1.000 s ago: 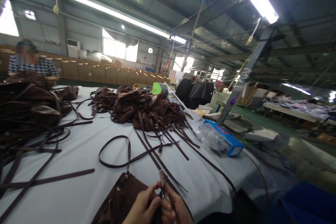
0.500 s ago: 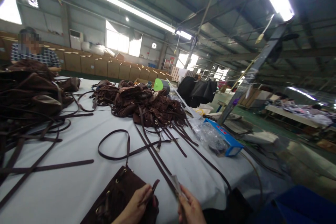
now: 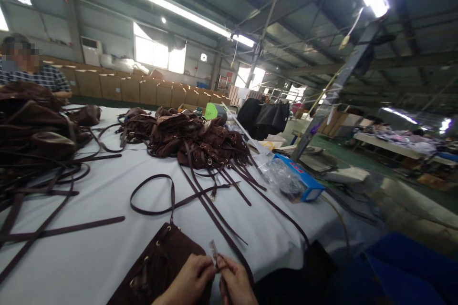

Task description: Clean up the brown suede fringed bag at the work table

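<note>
At the bottom edge, my left hand (image 3: 189,282) and my right hand (image 3: 234,282) meet fingertip to fingertip. Together they pinch a small pale, clear-looking piece (image 3: 213,249) that sticks up between them, along with a thin dark strap end. Under my left hand lies a brown suede bag (image 3: 157,262) with metal eyelets, flat on the white table (image 3: 107,252). Its long dark strap (image 3: 161,200) loops away across the table.
A heap of brown bags (image 3: 193,140) lies mid-table and another pile (image 3: 32,128) at the left, with loose straps (image 3: 60,228) between. A blue box (image 3: 298,178) and clear plastic bags (image 3: 281,176) sit near the right edge. A person in a checked shirt (image 3: 39,78) is at the far left.
My hands were apart half a second ago, the right one holding the pale piece. Now they have come together again over the bag, both pinching it. The view shifted slightly.
</note>
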A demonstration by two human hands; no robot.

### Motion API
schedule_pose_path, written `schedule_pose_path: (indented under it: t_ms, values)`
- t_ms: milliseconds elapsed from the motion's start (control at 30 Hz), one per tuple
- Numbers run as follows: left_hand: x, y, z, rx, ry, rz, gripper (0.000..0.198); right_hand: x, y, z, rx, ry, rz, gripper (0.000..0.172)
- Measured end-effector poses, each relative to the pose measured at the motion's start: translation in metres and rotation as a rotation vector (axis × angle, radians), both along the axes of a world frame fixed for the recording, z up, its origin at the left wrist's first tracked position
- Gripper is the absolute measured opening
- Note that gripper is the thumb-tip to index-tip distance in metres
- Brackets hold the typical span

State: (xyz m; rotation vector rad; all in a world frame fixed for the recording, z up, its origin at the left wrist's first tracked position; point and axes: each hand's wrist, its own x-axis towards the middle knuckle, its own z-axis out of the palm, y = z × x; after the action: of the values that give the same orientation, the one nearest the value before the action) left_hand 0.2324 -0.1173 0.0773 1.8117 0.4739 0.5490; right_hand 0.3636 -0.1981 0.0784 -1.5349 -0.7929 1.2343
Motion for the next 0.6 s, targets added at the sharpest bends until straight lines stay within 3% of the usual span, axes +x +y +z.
schedule_pose_path:
  t_ms: [133,200,333,400,467,533,600]
  values:
    - [0.001,0.003,-0.010,-0.027,-0.013,-0.049,0.041,-0.005,-0.002,-0.012,0.041,0.316,0.018,0.055]
    - [0.001,0.005,-0.020,-0.025,-0.009,-0.015,0.040,-0.009,-0.005,-0.007,0.063,0.458,0.025,0.052]
    - [0.000,0.013,-0.044,-0.020,0.015,0.148,0.040,0.001,-0.019,0.037,0.203,0.609,-0.033,0.052]
    - [-0.001,0.017,-0.052,-0.034,0.019,0.200,0.039,0.017,-0.027,0.063,0.271,0.541,-0.158,0.053]
    - [-0.003,0.019,-0.055,-0.049,0.013,0.205,0.039,0.035,-0.031,0.073,0.272,0.366,-0.305,0.058]
    - [-0.005,0.018,-0.052,-0.061,-0.008,0.177,0.042,0.047,-0.031,0.058,0.208,0.151,-0.416,0.071]
    - [-0.007,0.016,-0.047,-0.064,-0.038,0.143,0.044,0.048,-0.027,0.024,0.111,0.000,-0.405,0.082]
